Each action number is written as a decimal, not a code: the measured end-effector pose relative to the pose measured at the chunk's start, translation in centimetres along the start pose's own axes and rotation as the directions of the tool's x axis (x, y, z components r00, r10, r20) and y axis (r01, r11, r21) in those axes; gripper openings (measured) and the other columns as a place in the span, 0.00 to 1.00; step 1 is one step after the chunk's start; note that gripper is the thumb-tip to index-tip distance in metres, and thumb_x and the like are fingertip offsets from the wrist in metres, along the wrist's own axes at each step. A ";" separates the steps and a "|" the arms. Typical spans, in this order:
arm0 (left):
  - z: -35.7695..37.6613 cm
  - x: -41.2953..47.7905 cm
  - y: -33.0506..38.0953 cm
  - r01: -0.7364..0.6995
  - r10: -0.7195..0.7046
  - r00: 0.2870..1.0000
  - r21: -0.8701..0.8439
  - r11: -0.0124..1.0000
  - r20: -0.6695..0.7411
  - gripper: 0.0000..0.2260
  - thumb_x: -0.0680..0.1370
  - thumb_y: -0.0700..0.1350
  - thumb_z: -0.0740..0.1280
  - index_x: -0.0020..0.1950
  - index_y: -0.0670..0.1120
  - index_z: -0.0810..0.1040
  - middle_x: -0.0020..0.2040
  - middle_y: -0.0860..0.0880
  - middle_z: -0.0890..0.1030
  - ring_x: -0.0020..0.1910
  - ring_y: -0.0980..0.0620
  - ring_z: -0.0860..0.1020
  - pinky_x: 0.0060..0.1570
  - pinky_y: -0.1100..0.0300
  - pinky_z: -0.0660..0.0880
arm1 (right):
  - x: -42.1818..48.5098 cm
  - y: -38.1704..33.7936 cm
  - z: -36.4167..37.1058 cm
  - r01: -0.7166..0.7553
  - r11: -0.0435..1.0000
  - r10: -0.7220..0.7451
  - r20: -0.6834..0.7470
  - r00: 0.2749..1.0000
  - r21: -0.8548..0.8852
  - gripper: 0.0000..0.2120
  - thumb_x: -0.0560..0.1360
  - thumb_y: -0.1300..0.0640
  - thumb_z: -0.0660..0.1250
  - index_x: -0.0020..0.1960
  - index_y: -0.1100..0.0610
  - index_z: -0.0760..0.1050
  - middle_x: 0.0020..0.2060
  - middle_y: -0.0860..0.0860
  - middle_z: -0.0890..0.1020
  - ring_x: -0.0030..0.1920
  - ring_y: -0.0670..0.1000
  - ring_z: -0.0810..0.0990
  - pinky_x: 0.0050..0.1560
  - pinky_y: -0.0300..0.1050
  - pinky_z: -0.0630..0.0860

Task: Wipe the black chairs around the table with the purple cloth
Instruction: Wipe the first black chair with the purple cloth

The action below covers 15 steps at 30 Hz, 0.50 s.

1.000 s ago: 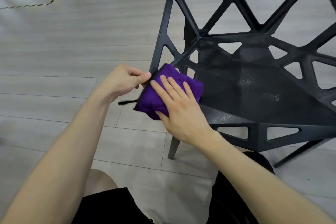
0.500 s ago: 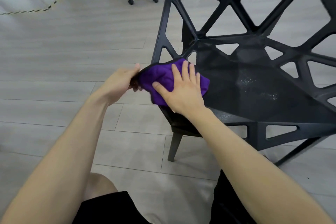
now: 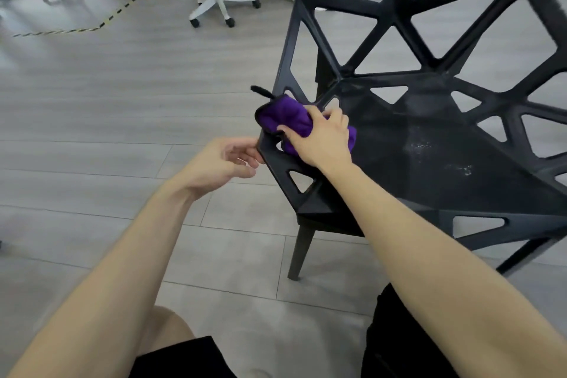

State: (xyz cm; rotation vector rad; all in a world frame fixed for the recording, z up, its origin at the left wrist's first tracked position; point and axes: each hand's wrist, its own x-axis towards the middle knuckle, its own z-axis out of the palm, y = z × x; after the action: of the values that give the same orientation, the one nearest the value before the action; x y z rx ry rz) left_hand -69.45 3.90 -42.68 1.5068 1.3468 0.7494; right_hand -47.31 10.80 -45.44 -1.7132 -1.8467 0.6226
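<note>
Your right hand grips the bunched purple cloth and presses it onto the 9 o'clock corner of the seat of the black chair. Your left hand is at 8 o'clock of the cloth, fingers loosely curled and holding nothing, fingertips beside the seat edge. A white wheeled base stands at 11 o'clock.

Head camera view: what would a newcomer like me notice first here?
The bright purple cloth stands out, bunched in the right hand at the left corner of the seat of the black chair. The chair's web of triangular holes fills the right side, with pale specks on its seat. The left hand hovers loosely curled beside that corner.
</note>
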 end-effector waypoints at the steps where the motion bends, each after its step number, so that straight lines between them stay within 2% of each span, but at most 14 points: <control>1: 0.2 -0.2 0.2 -0.001 0.001 1.000 -0.017 1.000 -0.003 0.20 0.73 0.29 0.73 0.62 0.44 0.84 0.48 0.50 0.84 0.49 0.52 0.80 0.51 0.60 0.79 | 0.5 0.0 0.1 -0.008 1.000 0.008 -0.015 1.000 -0.013 0.41 0.73 0.22 0.66 0.77 0.46 0.70 0.67 0.56 0.70 0.72 0.61 0.67 0.74 0.57 0.64; 5: 0.7 0.0 0.4 0.022 -0.023 0.997 -0.016 1.000 -0.072 0.20 0.67 0.35 0.71 0.59 0.45 0.85 0.46 0.52 0.85 0.47 0.56 0.82 0.50 0.62 0.78 | -0.7 0.4 1.2 0.047 0.999 -0.047 0.003 0.999 0.017 0.60 0.64 0.15 0.63 0.83 0.53 0.60 0.75 0.56 0.69 0.78 0.60 0.63 0.80 0.59 0.60; 7: 0.7 0.0 0.8 0.022 -0.023 0.998 -0.003 1.000 -0.055 0.21 0.68 0.36 0.70 0.58 0.49 0.86 0.46 0.51 0.86 0.48 0.55 0.82 0.50 0.62 0.78 | 1.0 0.7 1.1 -0.032 0.998 0.032 -0.009 0.999 0.049 0.61 0.66 0.16 0.65 0.82 0.60 0.62 0.77 0.59 0.68 0.78 0.61 0.63 0.79 0.58 0.61; 9: 0.6 -0.2 1.3 0.010 -0.009 1.000 0.045 0.999 -0.019 0.17 0.73 0.37 0.71 0.58 0.52 0.88 0.47 0.49 0.87 0.47 0.56 0.81 0.50 0.62 0.76 | 3.1 0.4 0.5 -0.139 0.990 0.139 0.005 0.990 0.020 0.54 0.72 0.20 0.65 0.77 0.64 0.68 0.77 0.63 0.68 0.77 0.64 0.65 0.78 0.58 0.64; 11: 1.1 -0.1 1.8 0.032 -0.022 0.996 0.126 0.992 -0.084 0.08 0.82 0.43 0.71 0.58 0.52 0.88 0.43 0.54 0.87 0.41 0.62 0.79 0.45 0.67 0.73 | 4.0 -0.3 0.1 -0.146 0.987 0.147 -0.020 0.989 0.073 0.38 0.79 0.29 0.66 0.67 0.64 0.76 0.70 0.65 0.75 0.72 0.64 0.72 0.71 0.56 0.71; 13: 1.6 0.6 1.7 0.054 -0.015 0.979 0.190 0.980 -0.202 0.07 0.85 0.50 0.69 0.56 0.52 0.87 0.40 0.55 0.86 0.36 0.62 0.79 0.42 0.67 0.73 | 4.4 -0.3 -0.6 -0.123 0.950 0.174 -0.159 0.972 0.287 0.26 0.82 0.36 0.66 0.54 0.61 0.79 0.56 0.60 0.82 0.60 0.61 0.81 0.60 0.54 0.78; 15: 2.3 1.3 1.8 0.012 0.042 0.968 0.214 0.977 -0.246 0.05 0.85 0.49 0.69 0.59 0.56 0.84 0.43 0.52 0.87 0.40 0.54 0.82 0.47 0.58 0.76 | 4.9 -0.7 -2.1 -0.081 0.863 0.262 -0.304 0.916 0.498 0.24 0.82 0.36 0.66 0.55 0.59 0.80 0.53 0.56 0.84 0.57 0.58 0.83 0.60 0.53 0.79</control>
State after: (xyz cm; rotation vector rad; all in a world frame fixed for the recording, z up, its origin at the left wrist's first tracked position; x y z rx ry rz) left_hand -66.42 4.70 -42.10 1.6325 1.6504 0.8470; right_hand -46.62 15.57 -43.04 -1.5381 -1.1651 0.7072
